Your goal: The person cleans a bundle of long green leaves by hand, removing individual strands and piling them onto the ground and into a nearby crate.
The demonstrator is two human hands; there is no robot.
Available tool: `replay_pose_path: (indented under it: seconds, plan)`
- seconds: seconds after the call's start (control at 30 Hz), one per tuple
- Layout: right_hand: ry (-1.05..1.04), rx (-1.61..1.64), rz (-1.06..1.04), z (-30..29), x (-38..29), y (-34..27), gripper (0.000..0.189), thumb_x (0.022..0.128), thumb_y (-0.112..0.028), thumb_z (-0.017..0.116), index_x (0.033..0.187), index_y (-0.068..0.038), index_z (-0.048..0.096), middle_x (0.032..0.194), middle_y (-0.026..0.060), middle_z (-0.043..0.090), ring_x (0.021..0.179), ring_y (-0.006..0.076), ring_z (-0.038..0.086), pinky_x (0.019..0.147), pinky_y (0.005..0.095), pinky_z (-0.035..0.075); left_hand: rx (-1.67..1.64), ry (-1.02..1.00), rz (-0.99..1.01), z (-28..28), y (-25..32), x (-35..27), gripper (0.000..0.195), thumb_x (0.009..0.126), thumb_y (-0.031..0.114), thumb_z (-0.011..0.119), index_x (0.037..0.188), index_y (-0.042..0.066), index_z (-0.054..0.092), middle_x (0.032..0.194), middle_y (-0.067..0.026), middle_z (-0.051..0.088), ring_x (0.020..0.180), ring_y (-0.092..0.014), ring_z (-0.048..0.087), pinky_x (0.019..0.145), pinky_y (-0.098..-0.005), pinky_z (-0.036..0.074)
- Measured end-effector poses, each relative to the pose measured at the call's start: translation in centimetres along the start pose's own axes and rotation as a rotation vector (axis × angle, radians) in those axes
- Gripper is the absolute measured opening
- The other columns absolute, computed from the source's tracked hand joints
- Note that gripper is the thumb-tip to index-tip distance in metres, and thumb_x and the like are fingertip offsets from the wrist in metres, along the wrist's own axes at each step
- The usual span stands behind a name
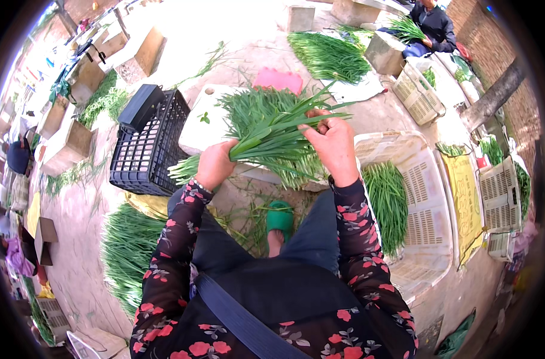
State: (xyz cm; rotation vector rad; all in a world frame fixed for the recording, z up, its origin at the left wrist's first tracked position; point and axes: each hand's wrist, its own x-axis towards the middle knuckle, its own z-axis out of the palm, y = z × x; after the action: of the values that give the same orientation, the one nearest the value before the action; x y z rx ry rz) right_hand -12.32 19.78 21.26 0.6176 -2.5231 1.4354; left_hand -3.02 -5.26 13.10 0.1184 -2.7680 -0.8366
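Note:
My left hand (216, 165) grips a bunch of long green leaves, likely garlic chives (265, 141), around its lower part, with the pale stem ends sticking out to the left. Over the leafy end, my right hand (328, 141) has its thumb and index finger pinched at the leaves; whether a leaf is caught between them is hard to make out. Beneath the bunch, a heap of the same greens (254, 105) lies on a white board (198, 123) in front of my knees. The heap is partly hidden by the bunch and my hands.
A black plastic crate (140, 155) stands left of the board. At my right, a white plastic basket (427, 202) holds chives (384, 204); more chives (131, 251) lie at my left. A pink object (279, 80) sits behind the board. A person (434, 29) sits at the upper right.

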Motion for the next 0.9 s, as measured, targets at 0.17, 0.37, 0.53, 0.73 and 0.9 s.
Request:
replay_pose_path:
  seconds: [0.17, 0.37, 0.53, 0.73, 0.9]
  plan:
    - [-0.054, 0.118, 0.064, 0.3, 0.3, 0.1, 0.02, 0.075, -0.019, 0.069, 0.084, -0.001, 0.069, 0.05, 0.0003, 0.035, 0.048, 0.0086, 0.033, 0.046, 0.029, 0.032, -0.011, -0.017, 0.006, 0.0, 0.1, 0.2, 0.029, 0.072, 0.007, 0.064, 0.101, 0.009, 0.065, 0.086, -0.0158, 0.066, 0.083, -0.037, 0.062, 0.072, -0.0445, 0.049]
    - [-0.047, 0.295, 0.068, 1.3, 0.0, 0.7, 0.011, 0.082, -0.008, 0.067, 0.088, 0.001, 0.066, 0.06, -0.0074, 0.048, 0.054, 0.0021, 0.037, 0.049, 0.0216, 0.03, -0.01, -0.027, 0.004, 0.4, -0.8, 0.3, 0.028, 0.072, 0.006, 0.064, 0.1, 0.008, 0.064, 0.087, -0.0167, 0.065, 0.082, -0.038, 0.062, 0.071, -0.0452, 0.049]
    - [-0.064, 1.045, 0.299, 1.8, -1.5, 0.5, 0.015, 0.09, -0.016, 0.062, 0.085, -0.003, 0.069, 0.062, -0.0007, 0.055, 0.049, 0.0065, 0.043, 0.046, 0.0235, 0.033, 0.083, 0.188, 0.119, 1.3, -1.7, 0.7, 0.028, 0.072, 0.002, 0.061, 0.099, 0.01, 0.065, 0.086, -0.0119, 0.065, 0.081, -0.035, 0.061, 0.07, -0.0439, 0.047]
    - [-0.603, 0.575, 0.309, -3.2, -6.1, 3.3, 0.015, 0.092, -0.016, 0.061, 0.092, -0.002, 0.065, 0.076, 0.0038, 0.063, 0.061, 0.0051, 0.054, 0.054, 0.0208, 0.042, 0.456, 0.483, 0.189, -1.2, -4.7, 0.1, 0.04, 0.067, 0.001, 0.06, 0.105, 0.014, 0.064, 0.089, -0.0037, 0.061, 0.086, -0.025, 0.058, 0.078, -0.0379, 0.042]
    - [-0.073, 0.604, 0.284, -6.7, -6.7, 0.2, 0.009, 0.089, -0.009, 0.065, 0.092, -0.001, 0.065, 0.077, 0.0002, 0.063, 0.064, 0.0042, 0.054, 0.058, 0.02, 0.044, 0.607, 0.571, 0.298, -5.6, -6.6, -1.5, 0.04, 0.069, 0.004, 0.062, 0.109, 0.01, 0.063, 0.095, -0.0039, 0.061, 0.089, -0.024, 0.056, 0.08, -0.0369, 0.042]
